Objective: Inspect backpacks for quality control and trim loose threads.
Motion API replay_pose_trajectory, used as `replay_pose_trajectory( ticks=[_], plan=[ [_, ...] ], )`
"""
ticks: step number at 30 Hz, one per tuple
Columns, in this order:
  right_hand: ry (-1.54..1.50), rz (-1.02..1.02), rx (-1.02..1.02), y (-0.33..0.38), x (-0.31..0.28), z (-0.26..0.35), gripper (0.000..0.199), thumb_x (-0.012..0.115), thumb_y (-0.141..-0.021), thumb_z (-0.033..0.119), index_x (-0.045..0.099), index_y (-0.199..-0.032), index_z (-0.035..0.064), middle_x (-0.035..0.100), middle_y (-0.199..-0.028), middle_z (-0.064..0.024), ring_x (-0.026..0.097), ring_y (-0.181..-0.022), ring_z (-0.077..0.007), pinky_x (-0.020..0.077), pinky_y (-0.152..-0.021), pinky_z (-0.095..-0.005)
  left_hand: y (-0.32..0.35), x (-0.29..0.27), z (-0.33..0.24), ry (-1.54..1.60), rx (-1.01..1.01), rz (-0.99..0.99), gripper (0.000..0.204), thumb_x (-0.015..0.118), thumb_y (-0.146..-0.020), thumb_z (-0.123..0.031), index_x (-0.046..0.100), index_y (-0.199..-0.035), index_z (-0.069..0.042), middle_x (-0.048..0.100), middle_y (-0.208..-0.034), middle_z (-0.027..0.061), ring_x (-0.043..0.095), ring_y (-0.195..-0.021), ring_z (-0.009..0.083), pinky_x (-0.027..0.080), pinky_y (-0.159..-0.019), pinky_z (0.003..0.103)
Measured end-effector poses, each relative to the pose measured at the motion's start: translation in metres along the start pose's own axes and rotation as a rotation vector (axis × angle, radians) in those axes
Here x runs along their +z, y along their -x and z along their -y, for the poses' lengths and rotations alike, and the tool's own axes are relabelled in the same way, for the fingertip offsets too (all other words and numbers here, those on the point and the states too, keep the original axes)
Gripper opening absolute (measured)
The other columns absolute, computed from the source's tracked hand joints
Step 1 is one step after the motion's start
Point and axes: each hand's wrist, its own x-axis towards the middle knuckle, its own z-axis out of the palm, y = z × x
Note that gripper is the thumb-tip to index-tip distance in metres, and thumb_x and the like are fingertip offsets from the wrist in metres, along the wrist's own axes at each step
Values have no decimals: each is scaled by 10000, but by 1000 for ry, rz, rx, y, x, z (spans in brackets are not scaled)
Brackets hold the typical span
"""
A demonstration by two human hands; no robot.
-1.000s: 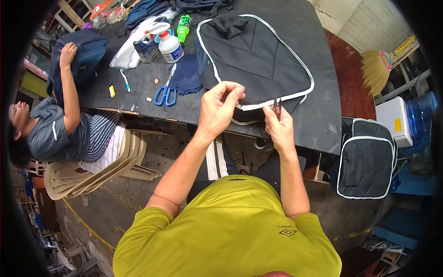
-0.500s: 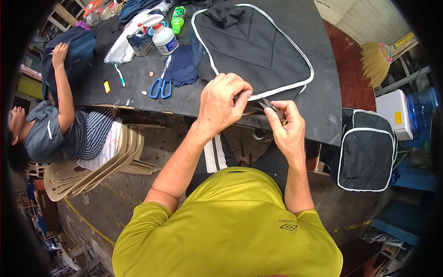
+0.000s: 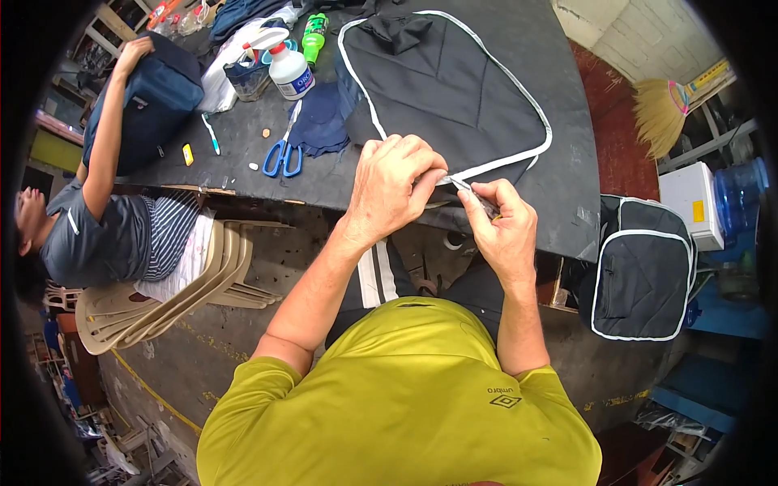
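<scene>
Right at the near edge of the dark bench (image 3: 535, 57), both hands meet over the corner of a black fabric panel (image 3: 442, 89) edged in white piping. The left hand (image 3: 397, 190) is curled, its fingers bent down and pinching the piping where the panel's corner comes to a point, so it grasps the fabric edge. The right hand (image 3: 502, 231) sits just beside it, touching it at the fingertips, closed around a small slim metal tool (image 3: 470, 193) whose tip lies against the same piping; what kind of tool it is cannot be made out. The panel spreads away from the hands across the bench, flat, with a bunched dark fold at its far end. Left of the left hand lie blue-handled scissors (image 3: 282, 154) next to a folded navy cloth (image 3: 320, 121). Beyond those stand a white spray bottle (image 3: 288, 69), a green bottle (image 3: 314, 32) and a small dark tub (image 3: 243, 77); its contents are too small to tell. To the right of the right hand, below the bench edge, hangs a black bag (image 3: 640, 271) with white trim, its pockets shut. Far left, another person (image 3: 105, 227) sits on stacked beige plastic chairs (image 3: 162, 300), one arm raised onto a dark blue backpack (image 3: 150, 101) on the bench
</scene>
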Motion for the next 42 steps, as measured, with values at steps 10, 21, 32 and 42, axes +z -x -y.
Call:
replay_pose_trajectory(
  ticks=[10,21,32,42],
  plan=[
    [-17,5,-12,-3,9,-1,205,882,-942,124,741,-992,-16,720,-750,-69,561,-639,-89,477,-597,-294,0,6,3,56,-4,-22,85,765,-921,-66,693,-956,-91,682,-947,20,623,-861,252,405,-799,399],
    [-147,18,35,-1,7,-12,208,859,-981,125,726,-1057,-16,709,-807,9,560,-720,-54,471,-656,-250,2,0,-3,484,-146,-302,110,614,-1040,-19,606,-931,-6,577,-878,96,583,-839,187,480,-741,323],
    [-173,50,-110,-8,20,-24,269,827,-898,-78,795,-1150,11,780,-989,-73,717,-855,-127,553,-763,-265,16,5,-1,312,-167,-295,54,741,-967,10,719,-1010,-15,689,-898,85,676,-749,192,545,-700,323],
    [-216,279,-90,-4,14,-23,271,819,-972,41,676,-744,4,528,-631,-7,447,-601,-44,375,-554,-273,44,1,16,262,-587,29,353,696,-1107,-350,722,-937,-41,639,-711,8,540,-552,100,409,-530,294]
  ],
)
